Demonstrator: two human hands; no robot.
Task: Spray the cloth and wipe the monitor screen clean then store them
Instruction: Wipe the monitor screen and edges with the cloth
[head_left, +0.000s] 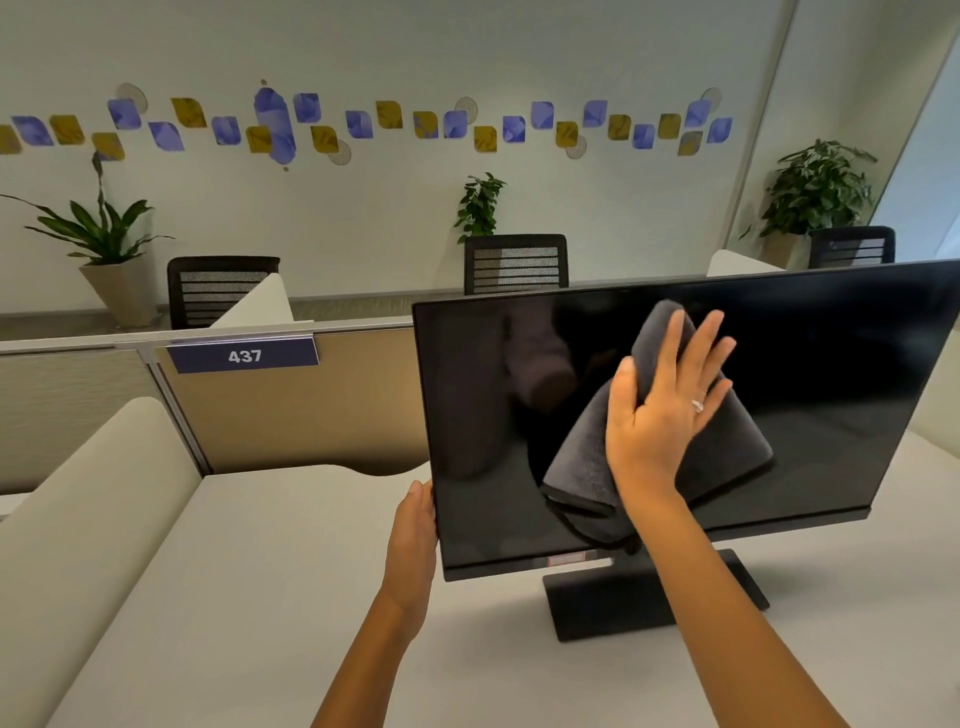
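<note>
You face a pale wall (395, 218) with blue-and-gold decals (363, 124) | three potted green plants (98, 234) | black mesh-backed chairs (514, 262) | beige partition (291, 410) labelled 437 | white desk (249, 597)

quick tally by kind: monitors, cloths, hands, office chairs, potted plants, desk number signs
Monitor: 1
Cloth: 1
Hands: 2, left hand, right hand
Office chairs: 3
Potted plants: 3
Number sign: 1
Total: 11
</note>
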